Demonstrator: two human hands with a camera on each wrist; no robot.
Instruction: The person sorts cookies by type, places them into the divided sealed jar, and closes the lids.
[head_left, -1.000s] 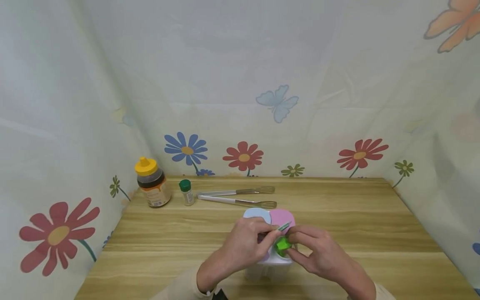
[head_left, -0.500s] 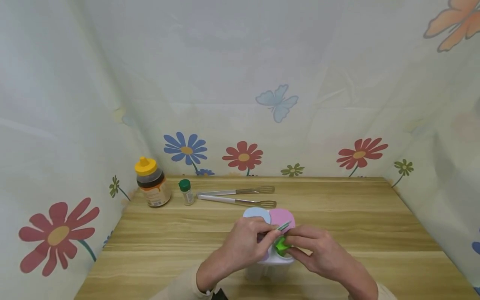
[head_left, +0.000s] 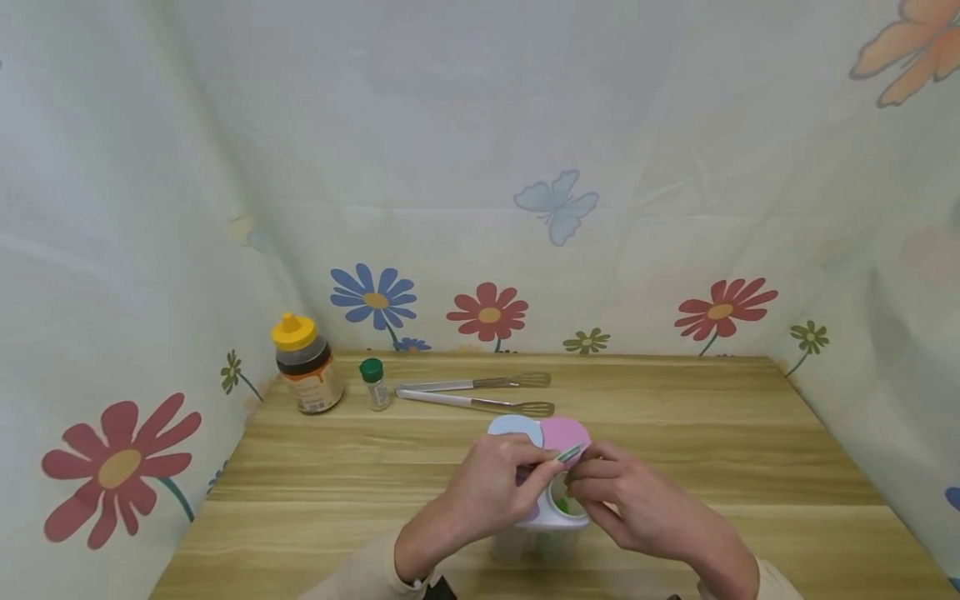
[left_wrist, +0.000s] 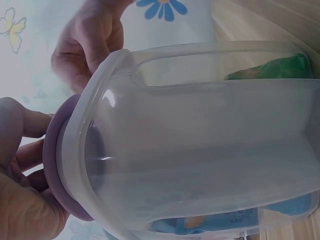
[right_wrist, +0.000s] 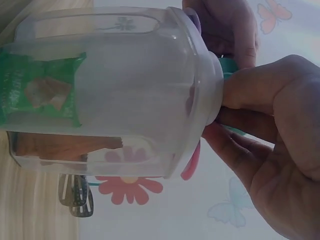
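A clear container [head_left: 551, 523] with a white top and several compartments stands near the table's front. Blue [head_left: 514, 428], pink [head_left: 564, 438] and purple [left_wrist: 60, 150] lids cover three openings. My left hand [head_left: 495, 479] pinches a green lid [head_left: 571, 452] above the fourth, uncovered opening. My right hand [head_left: 637, 500] has its loosely bent fingers at that opening's rim, with nothing visible held. In the right wrist view a green snack packet [right_wrist: 47, 90] lies low in the compartment beneath. A brown packet [right_wrist: 60, 145] and a blue packet [left_wrist: 215, 220] lie in other compartments.
At the back left of the wooden table [head_left: 675, 433] stand a yellow-capped squeeze bottle [head_left: 309, 367] and a green-capped spice jar [head_left: 375, 385]. Metal tongs [head_left: 472, 396] lie spread behind the container. Flower-printed fabric [head_left: 420, 167] walls in the back and sides.
The green packet, held at the opening by my right hand before, has gone down into the compartment. My right fingers have let go of it. My left hand stays on the lid.
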